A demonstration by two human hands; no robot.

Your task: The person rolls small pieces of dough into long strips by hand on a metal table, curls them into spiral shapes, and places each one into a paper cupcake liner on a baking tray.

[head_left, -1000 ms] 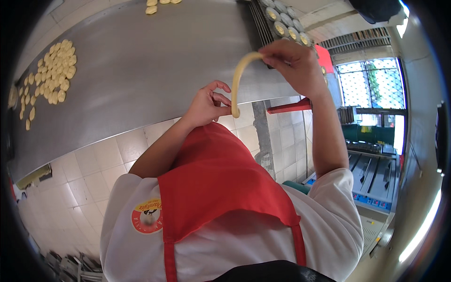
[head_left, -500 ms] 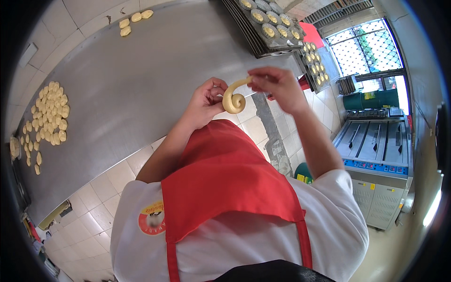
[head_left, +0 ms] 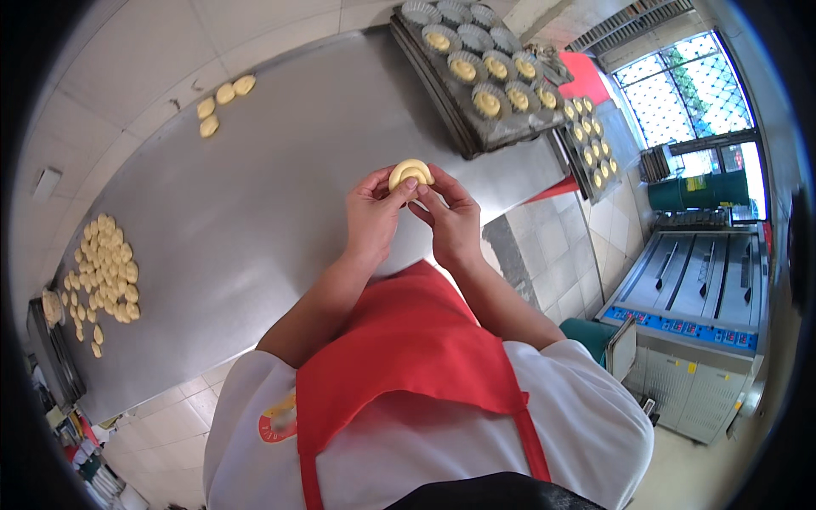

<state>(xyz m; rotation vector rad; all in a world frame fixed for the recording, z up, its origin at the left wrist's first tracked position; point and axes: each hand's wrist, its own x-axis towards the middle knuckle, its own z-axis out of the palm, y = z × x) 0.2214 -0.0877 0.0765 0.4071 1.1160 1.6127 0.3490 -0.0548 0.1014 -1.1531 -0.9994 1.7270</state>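
Observation:
A coiled roll of pale yellow dough (head_left: 411, 171) is held up between both hands, above the near edge of the steel table (head_left: 255, 178). My left hand (head_left: 374, 204) grips its left side, thumb pressed on the coil's face. From the right, my right hand (head_left: 450, 212) pinches the coil's lower right edge with thumb and fingers. The fingertips behind the dough are hidden. Beyond my right hand stands a stacked dark tray (head_left: 476, 144) bearing fluted metal moulds (head_left: 474, 37), several of them with coiled dough (head_left: 487, 104) inside.
A heap of small dough pieces (head_left: 106, 263) lies at the table's left end. Several more pieces (head_left: 225, 93) sit along the far edge. Another tray of filled moulds (head_left: 595, 153) stands at the right. A steel oven-like machine (head_left: 680, 289) and a green drum (head_left: 701, 189) are farther right.
The dough's loose tail has been wound in, making a closed round coil. My right hand has come leftward and in against my left hand. The whole view has shifted a little.

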